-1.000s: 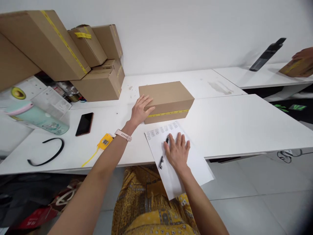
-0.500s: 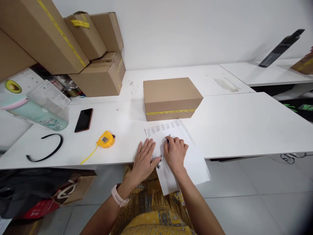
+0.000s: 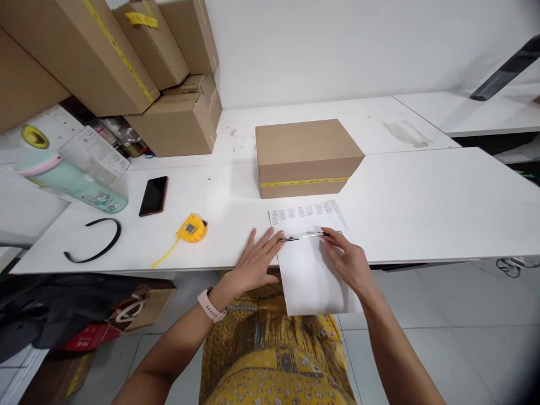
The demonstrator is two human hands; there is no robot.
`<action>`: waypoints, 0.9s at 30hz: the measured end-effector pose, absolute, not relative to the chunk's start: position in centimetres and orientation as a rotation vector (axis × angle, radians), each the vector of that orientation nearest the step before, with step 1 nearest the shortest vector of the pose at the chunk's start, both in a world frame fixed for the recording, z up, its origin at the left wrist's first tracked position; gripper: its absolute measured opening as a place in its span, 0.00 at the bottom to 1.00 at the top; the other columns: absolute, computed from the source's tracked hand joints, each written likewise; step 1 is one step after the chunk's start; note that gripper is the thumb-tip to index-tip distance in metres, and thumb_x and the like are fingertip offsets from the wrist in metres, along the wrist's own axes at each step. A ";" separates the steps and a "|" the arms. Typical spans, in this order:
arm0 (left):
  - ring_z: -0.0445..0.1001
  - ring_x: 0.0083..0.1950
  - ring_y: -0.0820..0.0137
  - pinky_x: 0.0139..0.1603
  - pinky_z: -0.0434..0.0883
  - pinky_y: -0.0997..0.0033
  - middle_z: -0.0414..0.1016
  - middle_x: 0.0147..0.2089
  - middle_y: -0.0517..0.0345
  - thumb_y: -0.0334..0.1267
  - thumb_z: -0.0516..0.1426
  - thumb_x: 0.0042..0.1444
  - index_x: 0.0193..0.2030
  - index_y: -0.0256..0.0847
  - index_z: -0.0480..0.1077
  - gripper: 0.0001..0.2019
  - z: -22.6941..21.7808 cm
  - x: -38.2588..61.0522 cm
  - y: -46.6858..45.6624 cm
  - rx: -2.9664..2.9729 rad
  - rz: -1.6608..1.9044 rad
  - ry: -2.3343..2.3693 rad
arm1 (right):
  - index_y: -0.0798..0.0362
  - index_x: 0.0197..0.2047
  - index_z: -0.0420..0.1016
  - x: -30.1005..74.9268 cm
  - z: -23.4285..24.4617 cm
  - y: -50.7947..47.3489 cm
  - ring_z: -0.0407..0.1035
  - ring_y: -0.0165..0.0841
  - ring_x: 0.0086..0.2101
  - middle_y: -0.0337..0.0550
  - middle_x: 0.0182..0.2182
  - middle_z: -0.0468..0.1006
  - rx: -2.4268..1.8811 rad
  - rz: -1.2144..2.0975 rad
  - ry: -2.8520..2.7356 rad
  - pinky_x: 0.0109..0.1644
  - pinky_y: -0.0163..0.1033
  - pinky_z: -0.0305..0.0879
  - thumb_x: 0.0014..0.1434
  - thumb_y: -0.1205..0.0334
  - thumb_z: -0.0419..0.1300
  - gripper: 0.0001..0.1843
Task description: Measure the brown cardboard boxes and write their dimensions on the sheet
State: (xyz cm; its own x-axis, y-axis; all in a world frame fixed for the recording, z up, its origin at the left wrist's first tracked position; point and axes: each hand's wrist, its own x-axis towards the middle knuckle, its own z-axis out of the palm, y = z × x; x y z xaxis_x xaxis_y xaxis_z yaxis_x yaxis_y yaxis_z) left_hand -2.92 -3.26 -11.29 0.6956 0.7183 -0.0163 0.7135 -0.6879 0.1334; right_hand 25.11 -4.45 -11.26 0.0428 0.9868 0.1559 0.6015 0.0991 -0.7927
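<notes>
A pen (image 3: 304, 235) lies crosswise over a white sheet of paper (image 3: 314, 284), with the fingers of my right hand (image 3: 348, 259) closed on its right part. My left hand (image 3: 259, 256) rests flat with fingers spread at the paper's left edge, its fingertips by the pen's left end. Whether they touch the pen is hard to tell. Rows of small handwritten marks run along the sheet's top edge, and its lower part hangs over the table edge. Just behind the paper stands a closed cardboard box (image 3: 306, 160) with a yellow tape strip.
On the left lie a yellow tape measure (image 3: 192, 228) with its blade partly out, a black phone (image 3: 153, 196) and a black headband (image 3: 101, 247). A mint-green bottle (image 3: 88, 188) and stacked cardboard boxes (image 3: 177, 126) stand behind them. A dark upright object (image 3: 504, 70) is far right.
My right hand has moved right and turned the pen from slanting to lying across the sheet. The paper sits straighter. My left hand stays flat, and the whole view has shifted slightly.
</notes>
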 end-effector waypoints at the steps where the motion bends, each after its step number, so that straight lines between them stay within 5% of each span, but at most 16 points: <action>1: 0.36 0.80 0.52 0.76 0.32 0.36 0.42 0.79 0.45 0.52 0.65 0.57 0.77 0.39 0.40 0.51 -11.2 -2.6 -3.1 2.791 0.047 1.143 | 0.47 0.55 0.75 25.8 -11.3 -4.7 0.79 0.40 0.45 0.44 0.46 0.83 -1.609 0.585 -1.615 0.47 0.43 0.71 0.62 0.55 0.58 0.19; 7: 0.41 0.80 0.50 0.76 0.45 0.35 0.47 0.79 0.49 0.34 0.59 0.62 0.76 0.41 0.46 0.40 -10.7 1.1 -2.8 2.821 0.089 1.150 | 0.48 0.35 0.69 25.8 -10.0 -4.4 0.73 0.36 0.31 0.41 0.29 0.78 -1.683 0.224 -1.209 0.40 0.42 0.67 0.61 0.42 0.60 0.18; 10: 0.47 0.78 0.45 0.76 0.49 0.36 0.52 0.78 0.47 0.33 0.58 0.61 0.75 0.35 0.51 0.36 -10.8 2.8 -3.2 2.793 0.123 1.264 | 0.48 0.39 0.68 24.0 -9.3 -2.3 0.71 0.34 0.28 0.37 0.24 0.75 -1.456 0.615 -1.056 0.41 0.42 0.68 0.66 0.37 0.51 0.22; 13: 0.49 0.77 0.46 0.76 0.48 0.36 0.55 0.76 0.43 0.32 0.56 0.62 0.73 0.32 0.54 0.33 -11.1 3.7 -3.5 2.773 0.187 1.315 | 0.49 0.42 0.72 22.2 -9.4 0.7 0.72 0.34 0.31 0.39 0.28 0.76 -1.250 1.085 -1.030 0.41 0.42 0.69 0.58 0.33 0.59 0.26; 16: 0.46 0.78 0.48 0.76 0.44 0.35 0.58 0.75 0.38 0.32 0.55 0.60 0.71 0.27 0.56 0.32 -11.3 3.8 -3.5 2.788 0.243 1.293 | 0.51 0.31 0.73 20.9 -9.9 3.5 0.66 0.31 0.28 0.38 0.24 0.73 -1.276 1.218 -1.072 0.37 0.41 0.65 0.48 0.37 0.70 0.25; 19: 0.43 0.79 0.48 0.76 0.41 0.32 0.57 0.74 0.34 0.32 0.53 0.61 0.71 0.24 0.56 0.31 -11.4 3.7 -3.4 2.829 0.282 1.266 | 0.51 0.22 0.67 20.4 -10.4 5.2 0.58 0.28 0.24 0.35 0.20 0.65 -1.328 1.097 -1.199 0.32 0.39 0.59 0.53 0.36 0.66 0.27; 27: 0.50 0.77 0.49 0.75 0.51 0.40 0.57 0.74 0.36 0.31 0.50 0.63 0.71 0.25 0.55 0.30 -11.2 3.4 -2.8 2.830 0.191 1.256 | 0.50 0.36 0.76 21.2 -11.7 5.0 0.67 0.32 0.32 0.40 0.32 0.78 -1.367 0.979 -1.283 0.37 0.40 0.65 0.52 0.46 0.70 0.17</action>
